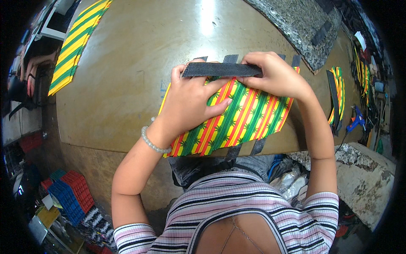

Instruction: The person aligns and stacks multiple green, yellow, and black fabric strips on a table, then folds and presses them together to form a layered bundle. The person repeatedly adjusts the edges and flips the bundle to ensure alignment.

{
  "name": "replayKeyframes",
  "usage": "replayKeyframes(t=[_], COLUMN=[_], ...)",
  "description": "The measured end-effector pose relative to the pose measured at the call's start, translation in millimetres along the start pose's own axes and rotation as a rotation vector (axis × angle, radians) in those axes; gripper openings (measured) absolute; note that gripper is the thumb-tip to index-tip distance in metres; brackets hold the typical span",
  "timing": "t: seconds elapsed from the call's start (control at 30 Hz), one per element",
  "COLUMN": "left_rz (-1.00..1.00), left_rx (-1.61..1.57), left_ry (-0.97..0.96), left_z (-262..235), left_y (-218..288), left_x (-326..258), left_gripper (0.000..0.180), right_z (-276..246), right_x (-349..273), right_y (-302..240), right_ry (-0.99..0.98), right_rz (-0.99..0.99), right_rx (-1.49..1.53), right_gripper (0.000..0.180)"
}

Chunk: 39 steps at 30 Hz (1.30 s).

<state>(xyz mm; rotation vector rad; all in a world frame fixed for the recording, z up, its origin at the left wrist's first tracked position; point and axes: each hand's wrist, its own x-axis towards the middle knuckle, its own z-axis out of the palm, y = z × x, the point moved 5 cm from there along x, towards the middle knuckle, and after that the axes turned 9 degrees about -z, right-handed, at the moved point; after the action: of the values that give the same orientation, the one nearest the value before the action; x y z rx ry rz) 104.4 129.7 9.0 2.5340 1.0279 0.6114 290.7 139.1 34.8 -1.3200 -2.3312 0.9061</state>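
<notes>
A black webbing strap (220, 70) runs across the far edge of a sheet (237, 114) striped in red, yellow and green with dark green leaf shapes. My right hand (275, 74) is closed on the strap's right end, fingers bent around it. At its left end my left hand (186, 99) grips the strap, its fingertips partly hidden behind it. My left thumb stretches apart over the striped sheet. Several black strap pieces (259, 146) stick out from under the sheet at its near and far edges.
The brown tabletop (127, 84) bears green-and-yellow striped pieces (78, 46) at far left and a grey stone-like slab (300, 29) at far right. Right of me lie more striped strips (337, 93) and a blue glue gun (356, 119). A rough block (359, 178) stands beside the table.
</notes>
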Motion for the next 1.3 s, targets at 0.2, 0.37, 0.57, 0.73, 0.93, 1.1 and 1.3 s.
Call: replayKeyframes(t=[0.2, 0.37, 0.57, 0.73, 0.93, 1.1, 1.3], left_rz=[0.018, 0.01, 0.09, 0.091, 0.085, 0.104, 0.088], left_rx=[0.016, 0.004, -0.027, -0.001, 0.068, 0.076, 0.032], left_ry=[0.013, 0.019, 0.044, 0.076, 0.037, -0.038, -0.076], left_z=[0, -2, -4, -3, -1, -5, -4], left_y=[1, 1, 6, 8, 11, 8, 8], left_x=[0, 0, -2, -3, -5, -4, -6], left_gripper=[0.046, 0.044, 0.03, 0.021, 0.016, 0.019, 0.031], right_z=[1, 0, 4, 7, 14, 36, 23], right_x=[2, 3, 3, 1, -30, -47, -39], right_y=[-2, -5, 2, 6, -34, -30, -26], right_ry=[0.001, -0.004, 0.008, 0.043, 0.415, 0.177, 0.214], right_rz=[0.04, -0.002, -0.021, 0.007, -0.285, -0.105, -0.136], right_rx=[-0.012, -0.036, -0.029, -0.046, -0.152, -0.341, -0.601], right_gripper=[0.025, 0.025, 0.025, 0.025, 0.032, 0.039, 0.046])
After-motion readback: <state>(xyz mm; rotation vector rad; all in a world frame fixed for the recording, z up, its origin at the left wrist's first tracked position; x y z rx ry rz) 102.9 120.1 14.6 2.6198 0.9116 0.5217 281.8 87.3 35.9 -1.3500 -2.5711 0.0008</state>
